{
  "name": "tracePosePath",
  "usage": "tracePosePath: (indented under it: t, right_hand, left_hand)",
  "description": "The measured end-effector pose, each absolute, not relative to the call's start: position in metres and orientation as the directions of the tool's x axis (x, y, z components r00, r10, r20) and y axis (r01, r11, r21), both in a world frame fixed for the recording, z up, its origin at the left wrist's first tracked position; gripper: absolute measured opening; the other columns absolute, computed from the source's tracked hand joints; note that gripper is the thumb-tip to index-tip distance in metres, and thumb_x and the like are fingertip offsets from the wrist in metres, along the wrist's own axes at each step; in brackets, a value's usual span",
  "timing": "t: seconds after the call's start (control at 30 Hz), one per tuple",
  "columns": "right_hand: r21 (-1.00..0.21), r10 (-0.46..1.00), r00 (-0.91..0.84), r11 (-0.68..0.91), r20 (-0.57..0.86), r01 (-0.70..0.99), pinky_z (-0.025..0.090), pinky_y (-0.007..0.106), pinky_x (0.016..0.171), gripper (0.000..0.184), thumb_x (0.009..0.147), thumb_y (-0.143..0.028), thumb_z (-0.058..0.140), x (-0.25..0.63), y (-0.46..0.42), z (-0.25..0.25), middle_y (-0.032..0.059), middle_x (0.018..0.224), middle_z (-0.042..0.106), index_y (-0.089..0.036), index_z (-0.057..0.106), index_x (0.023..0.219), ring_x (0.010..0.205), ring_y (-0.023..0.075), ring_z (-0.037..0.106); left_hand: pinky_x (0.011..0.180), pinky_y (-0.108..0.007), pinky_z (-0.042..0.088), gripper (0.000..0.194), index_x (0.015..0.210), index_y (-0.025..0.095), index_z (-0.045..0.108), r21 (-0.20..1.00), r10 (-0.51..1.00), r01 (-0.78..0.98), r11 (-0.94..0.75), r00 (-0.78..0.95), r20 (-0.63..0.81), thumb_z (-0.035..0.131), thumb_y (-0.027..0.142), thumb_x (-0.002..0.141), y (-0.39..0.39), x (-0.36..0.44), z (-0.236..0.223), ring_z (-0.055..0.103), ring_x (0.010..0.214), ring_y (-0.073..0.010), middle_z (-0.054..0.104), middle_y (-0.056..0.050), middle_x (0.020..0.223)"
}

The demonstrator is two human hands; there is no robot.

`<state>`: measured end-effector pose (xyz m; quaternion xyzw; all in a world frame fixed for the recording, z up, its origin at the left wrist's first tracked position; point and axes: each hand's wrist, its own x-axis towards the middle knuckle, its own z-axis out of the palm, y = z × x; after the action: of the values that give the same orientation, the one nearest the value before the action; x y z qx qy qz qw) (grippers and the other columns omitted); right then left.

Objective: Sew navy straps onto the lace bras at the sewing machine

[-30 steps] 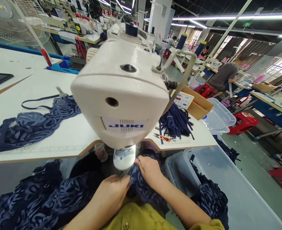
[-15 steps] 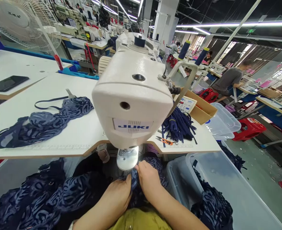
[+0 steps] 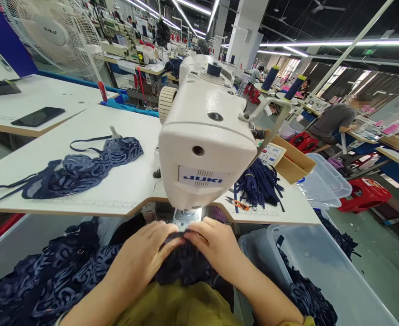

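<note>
Under the head of the JUKI sewing machine [image 3: 206, 136], the left hand [image 3: 143, 249] and right hand [image 3: 218, 242] pinch the upper edge of a dark navy patterned garment [image 3: 186, 262]. Fingers of each hand are closed on the cloth, thumbs toward each other. Garment position: above the lap, at the metal plate [image 3: 186, 217]; contact with the plate cannot be told. Obstruction: hands cover part of the garment edge; the machine head blocks the view of the table [image 3: 125, 122] behind it.

Count, on the table: one navy bra [image 3: 84, 172], left of the machine; to the right, one bundle of navy straps [image 3: 258, 181], one pair of orange thread snips [image 3: 240, 205] beside it, one control panel [image 3: 270, 154], one open cardboard box [image 3: 296, 158].

Thread: two navy cones [image 3: 270, 78] behind on the right, one spool [image 3: 213, 69] atop the machine. One black phone [image 3: 38, 116] on the adjoining table [image 3: 12, 106]; one fan [image 3: 52, 31] beyond. Patterned pieces, number uncertain, fill part of the left bin [image 3: 30, 228] and lie in the right bin [image 3: 345, 267].
</note>
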<state>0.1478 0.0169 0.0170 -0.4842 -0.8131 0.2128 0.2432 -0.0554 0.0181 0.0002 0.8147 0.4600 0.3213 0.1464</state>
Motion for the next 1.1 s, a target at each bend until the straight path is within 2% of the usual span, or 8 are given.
tracePosePath:
  t: [0.07, 0.13, 0.23, 0.33, 0.57, 0.83, 1.1]
  right_hand:
    - [-0.677, 0.945, -0.272, 0.321, 0.182, 0.662, 0.037, 0.023, 0.063, 0.019, 0.094, -0.036, 0.050, 0.142, 0.024, 0.009, -0.0006, 0.079, 0.064, -0.025, 0.066, 0.090, 0.073, 0.0150, 0.059]
    - [-0.785, 0.982, -0.148, 0.186, 0.121, 0.591, 0.036, 0.023, 0.061, 0.014, 0.090, -0.034, 0.055, 0.139, 0.030, 0.001, -0.0025, 0.072, 0.061, -0.023, 0.060, 0.084, 0.066, 0.0138, 0.056]
    - [-0.919, 0.999, -0.053, 0.011, -0.011, 0.393, 0.033, 0.022, 0.052, 0.014, 0.086, -0.034, 0.054, 0.138, 0.036, -0.007, -0.0084, 0.054, 0.046, -0.021, 0.050, 0.083, 0.050, 0.0104, 0.042]
    - [-0.967, 0.995, -0.041, -0.074, -0.087, 0.242, 0.029, 0.021, 0.046, 0.011, 0.085, -0.031, 0.051, 0.140, 0.043, -0.012, -0.0124, 0.047, 0.034, -0.021, 0.048, 0.086, 0.042, 0.0090, 0.032]
    - [-0.932, 0.995, -0.074, 0.092, 0.070, 0.350, 0.035, 0.022, 0.051, 0.008, 0.085, -0.023, 0.047, 0.147, 0.063, -0.009, -0.0100, 0.051, 0.040, -0.020, 0.053, 0.089, 0.047, 0.0110, 0.041]
    - [-0.838, 0.990, -0.070, 0.138, 0.119, 0.528, 0.038, 0.024, 0.063, 0.009, 0.085, -0.021, 0.046, 0.148, 0.070, -0.002, -0.0055, 0.057, 0.049, -0.020, 0.055, 0.084, 0.061, 0.0144, 0.050]
    - [-0.811, 0.990, -0.059, 0.136, 0.124, 0.569, 0.043, 0.027, 0.067, 0.011, 0.083, -0.021, 0.049, 0.148, 0.071, -0.004, -0.0020, 0.059, 0.057, -0.020, 0.060, 0.085, 0.063, 0.0174, 0.055]
  left_hand:
    - [0.093, -0.031, 0.045, 0.023, 0.113, 0.023, 0.060, 0.322, 0.716, 0.701, -0.637, 0.382, 0.584, 0.051, 0.031, 0.093, 0.022, -0.053, -0.001, 0.062, 0.099, -0.0183, 0.069, -0.004, 0.102]
    - [0.104, -0.033, 0.036, 0.033, 0.124, 0.025, 0.055, 0.202, 0.616, 0.660, -0.723, 0.484, 0.622, 0.048, 0.017, 0.093, 0.024, -0.052, -0.005, 0.057, 0.113, -0.0166, 0.067, -0.003, 0.115]
    - [0.105, -0.030, 0.030, 0.043, 0.132, 0.027, 0.049, 0.166, 0.588, 0.607, -0.777, 0.607, 0.534, 0.039, 0.011, 0.094, 0.024, -0.052, -0.013, 0.053, 0.121, -0.0134, 0.065, -0.001, 0.125]
    - [0.099, -0.028, 0.032, 0.047, 0.136, 0.029, 0.047, 0.137, 0.615, 0.639, -0.757, 0.627, 0.478, 0.039, 0.012, 0.093, 0.025, -0.050, -0.017, 0.052, 0.123, -0.0147, 0.063, 0.000, 0.129]
    - [0.099, -0.033, 0.028, 0.039, 0.123, 0.029, 0.059, 0.137, 0.669, 0.758, -0.638, 0.458, 0.585, 0.033, 0.017, 0.096, 0.021, -0.033, -0.017, 0.057, 0.113, -0.0157, 0.069, 0.001, 0.116]
    - [0.086, -0.036, 0.030, 0.039, 0.122, 0.025, 0.060, 0.027, 0.679, 0.786, -0.618, 0.516, 0.522, 0.037, 0.015, 0.092, 0.020, -0.033, -0.007, 0.058, 0.108, -0.0190, 0.067, 0.001, 0.121]
    - [0.088, -0.039, 0.030, 0.044, 0.121, 0.024, 0.062, 0.059, 0.728, 0.822, -0.566, 0.466, 0.504, 0.031, 0.009, 0.092, 0.015, -0.027, -0.006, 0.057, 0.110, -0.0211, 0.066, -0.001, 0.124]
